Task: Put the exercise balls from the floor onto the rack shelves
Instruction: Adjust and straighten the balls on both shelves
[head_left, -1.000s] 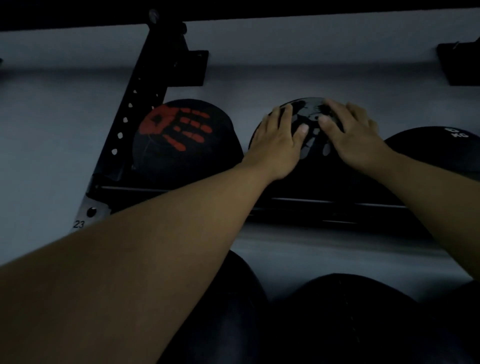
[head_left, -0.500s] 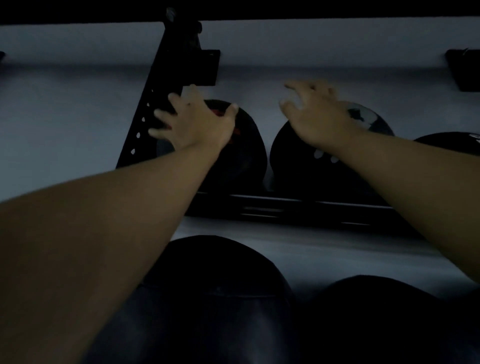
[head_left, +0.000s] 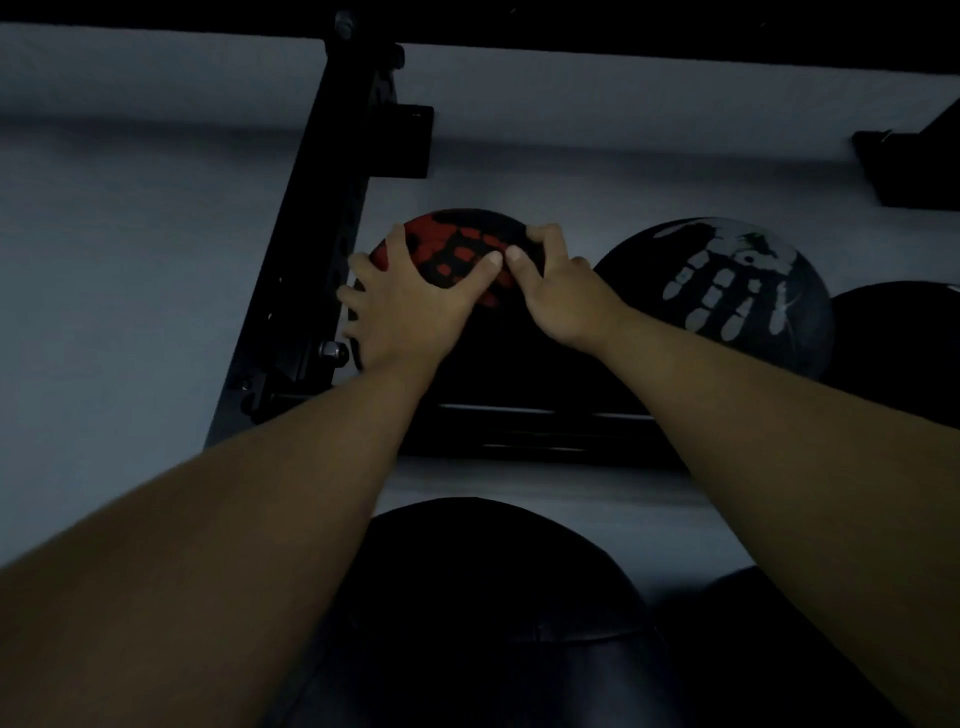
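A black ball with a red handprint (head_left: 457, 244) sits at the left end of the rack shelf (head_left: 519, 415). My left hand (head_left: 410, 306) lies spread over its left top. My right hand (head_left: 561, 291) grips its right top, and the thumbs nearly touch. To the right on the same shelf rests a black ball with a white handprint (head_left: 727, 291), untouched. A third dark ball (head_left: 898, 338) shows at the right edge.
The rack's black perforated upright (head_left: 322, 234) stands just left of my left hand, with a bracket (head_left: 405, 140) above. Large dark balls (head_left: 493, 597) sit on the lower level under my arms. The pale wall lies behind.
Both hands left the white-handprint ball and moved left. They now clasp the red-handprint ball, which has turned so its print faces up. The view shifted left.
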